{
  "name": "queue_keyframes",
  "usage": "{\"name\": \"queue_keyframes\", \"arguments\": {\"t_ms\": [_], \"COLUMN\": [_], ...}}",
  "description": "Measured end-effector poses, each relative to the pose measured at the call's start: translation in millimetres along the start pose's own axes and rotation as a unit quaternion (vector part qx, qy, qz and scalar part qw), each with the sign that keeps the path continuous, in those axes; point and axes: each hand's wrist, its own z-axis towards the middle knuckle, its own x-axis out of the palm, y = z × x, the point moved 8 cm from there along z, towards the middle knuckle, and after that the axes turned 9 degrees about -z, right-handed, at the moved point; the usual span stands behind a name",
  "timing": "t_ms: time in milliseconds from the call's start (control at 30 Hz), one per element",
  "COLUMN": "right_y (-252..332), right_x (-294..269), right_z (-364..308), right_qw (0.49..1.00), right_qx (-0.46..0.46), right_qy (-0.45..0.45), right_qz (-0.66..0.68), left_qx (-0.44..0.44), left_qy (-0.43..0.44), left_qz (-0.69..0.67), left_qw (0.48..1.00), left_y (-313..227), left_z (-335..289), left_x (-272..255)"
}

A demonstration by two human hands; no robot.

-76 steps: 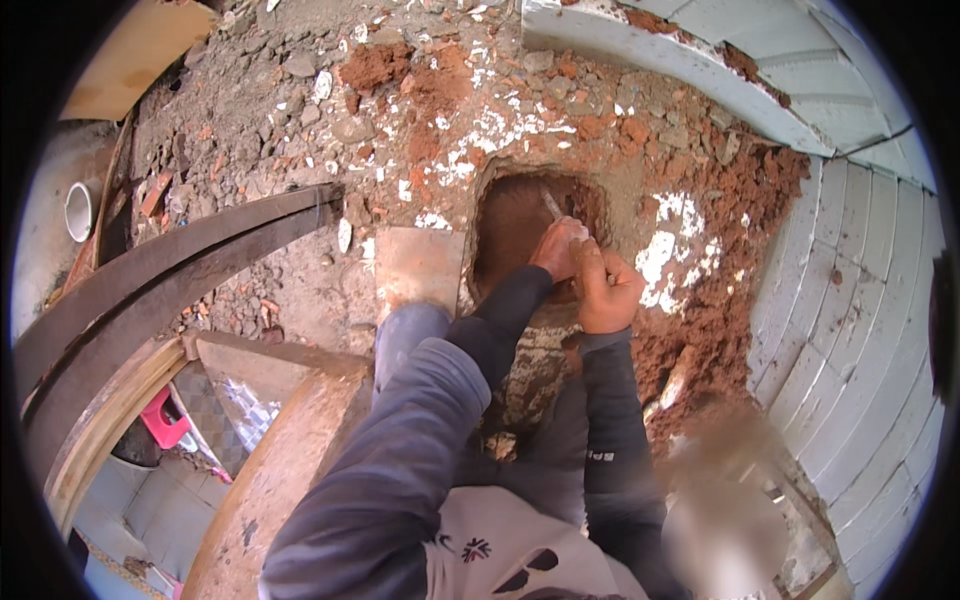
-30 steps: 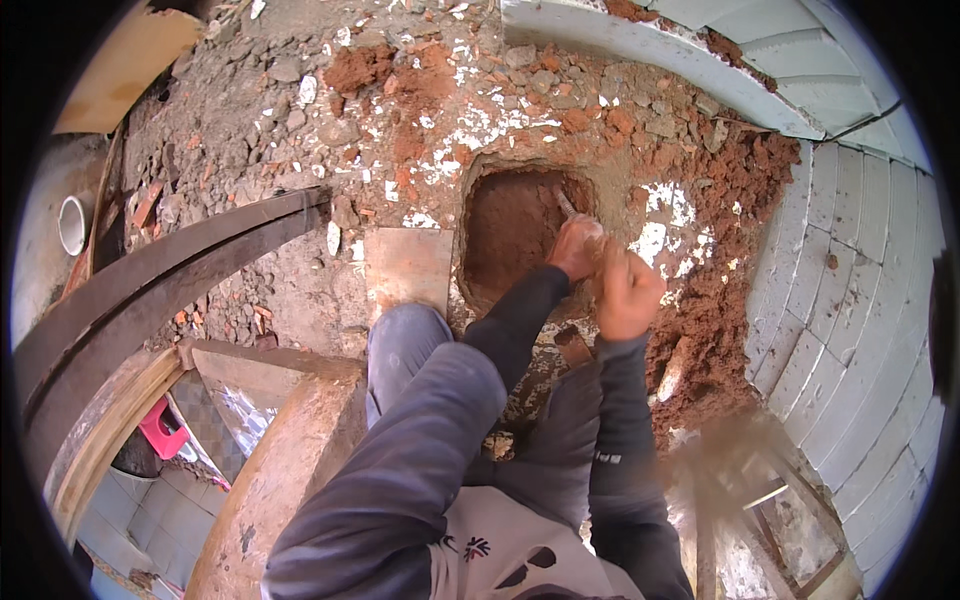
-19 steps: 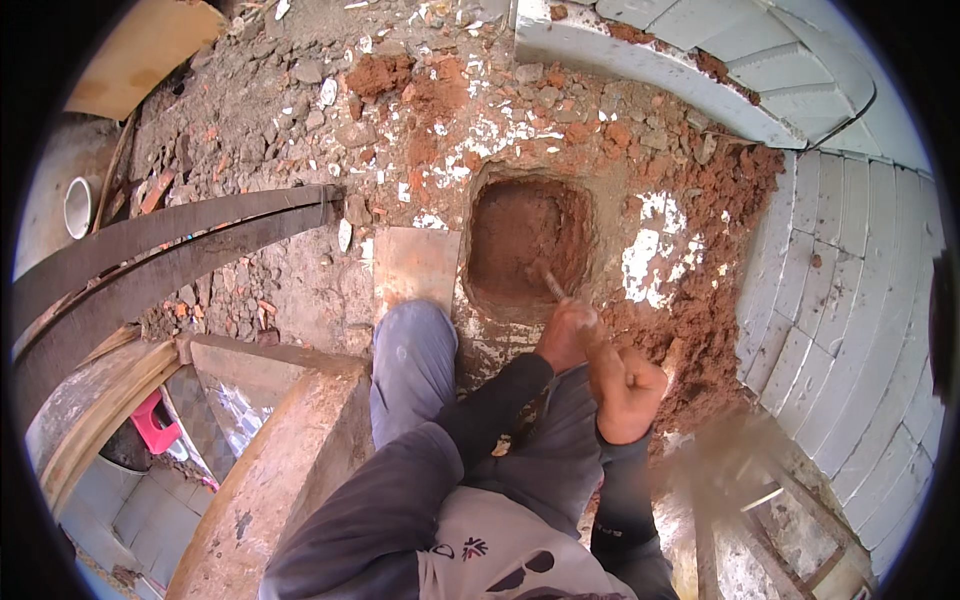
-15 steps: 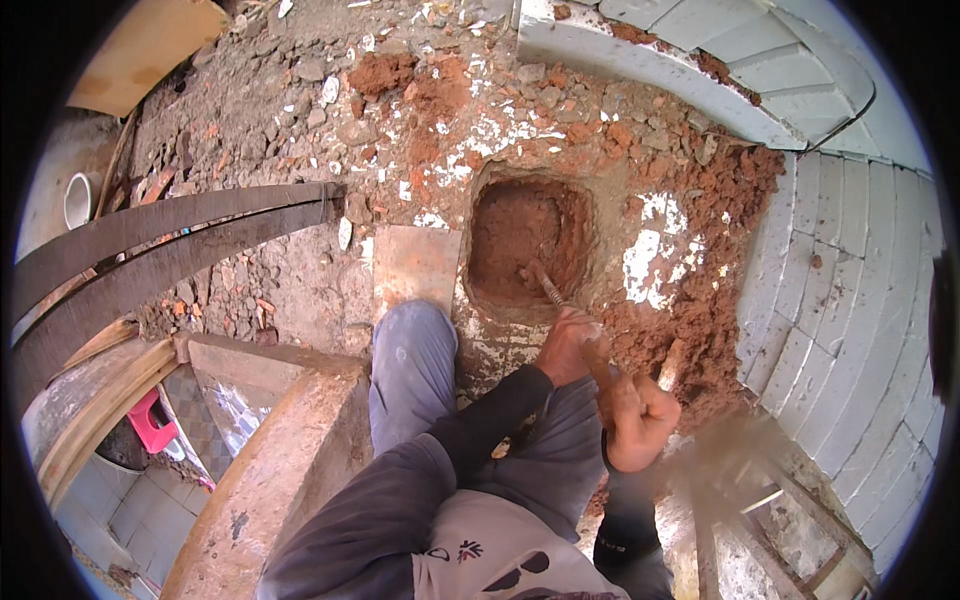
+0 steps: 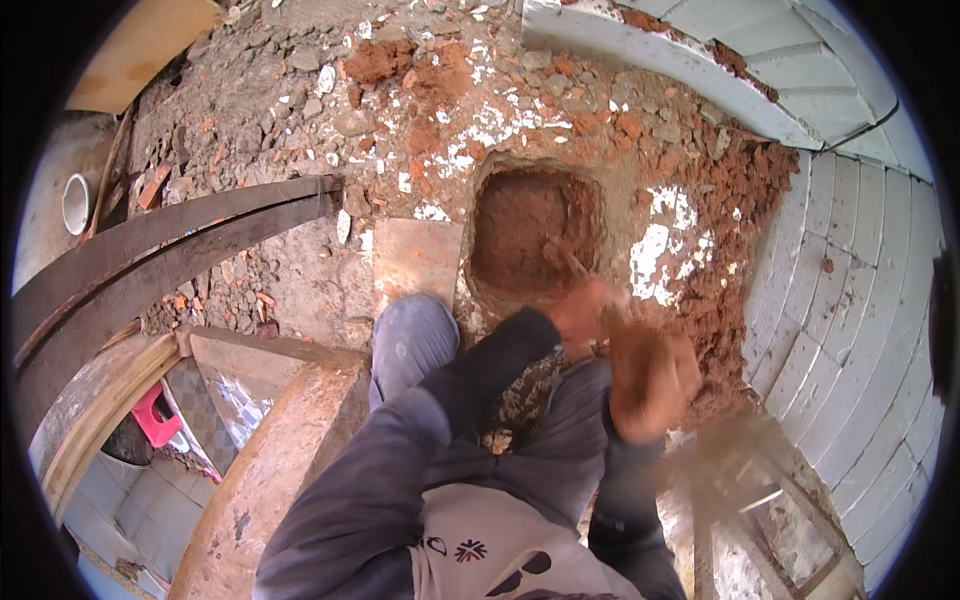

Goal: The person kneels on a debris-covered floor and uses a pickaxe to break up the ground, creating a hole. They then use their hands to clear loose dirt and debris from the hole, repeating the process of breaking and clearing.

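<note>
In front of my knees is a square hole (image 5: 520,225) cut into the floor, with reddish-brown soil at its bottom. A rusty bar (image 5: 567,258) slants down into the hole's near right part, its lower end against the soil. My left hand (image 5: 582,308) is closed around the bar near the hole's front edge. My right hand (image 5: 650,380), smeared by motion, is closed higher up, nearer my body, seemingly on the upper part of the same bar. The fingers hide much of the bar there.
Loose red soil (image 5: 715,300) is heaped right of the hole, against a grey tiled wall (image 5: 870,290). A flat square slab (image 5: 415,262) lies left of the hole. Dark curved planks (image 5: 200,210) reach in from the left. Rubble (image 5: 250,110) covers the far floor.
Both hands have shifted a little away from me and to the right. The bar's lower end has moved the same way within the hole, and its grip is kept.
</note>
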Motion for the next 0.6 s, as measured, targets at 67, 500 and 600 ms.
{"name": "queue_keyframes", "arguments": {"t_ms": [67, 500, 600], "right_y": [-41, -12, 11], "right_x": [49, 3, -42], "right_z": [-4, -74, -80], "right_qw": [0.99, 0.996, 0.997], "right_qx": [-0.024, 0.054, 0.019], "right_qy": [-0.055, 0.063, 0.064], "right_qz": [-0.125, 0.023, -0.041], "left_qx": [-0.03, -0.009, 0.039], "left_qy": [-0.142, -0.15, -0.237], "left_qz": [0.069, 0.06, 0.009], "left_qw": [0.987, 0.987, 0.971], "left_y": [51, 4, -49], "left_z": [-6, -65, -64], "left_x": [-23, 28, 30]}}
